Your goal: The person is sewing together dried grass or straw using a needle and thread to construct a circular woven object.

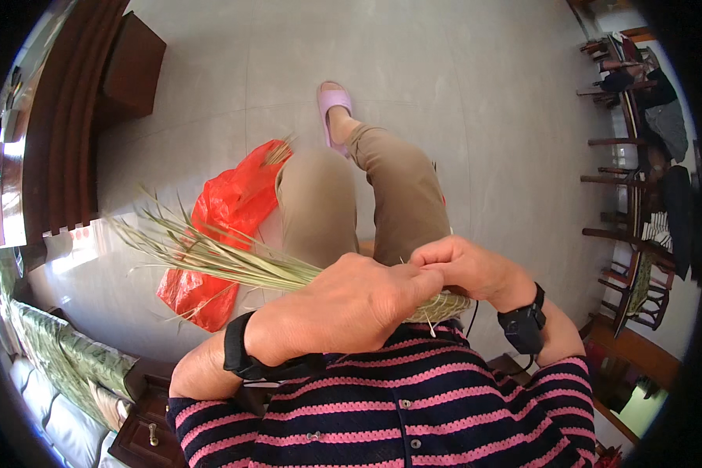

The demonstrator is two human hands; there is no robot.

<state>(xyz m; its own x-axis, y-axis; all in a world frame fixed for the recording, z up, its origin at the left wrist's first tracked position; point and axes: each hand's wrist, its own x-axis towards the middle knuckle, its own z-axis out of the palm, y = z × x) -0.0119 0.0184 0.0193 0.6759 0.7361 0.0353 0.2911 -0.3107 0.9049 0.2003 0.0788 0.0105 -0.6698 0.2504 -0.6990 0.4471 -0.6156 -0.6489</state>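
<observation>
My left hand is closed around a bundle of long green and straw-coloured grass stems, whose loose ends fan out to the left. Under the hands, against my waist, sits a coiled straw piece with pale stitching; most of it is hidden. My right hand is bent in above it, thumb and forefinger drawn together and meeting my left thumb. A thin strand tip shows beside those fingertips, but what they pinch is hidden. Another short pale end hangs from the coil's lower side.
On the floor by my left leg lies a red plastic bag with dry stalks poking out. A dark wooden cabinet stands at far left, a cushioned sofa at lower left. Wooden chairs draped with clothes line the right side.
</observation>
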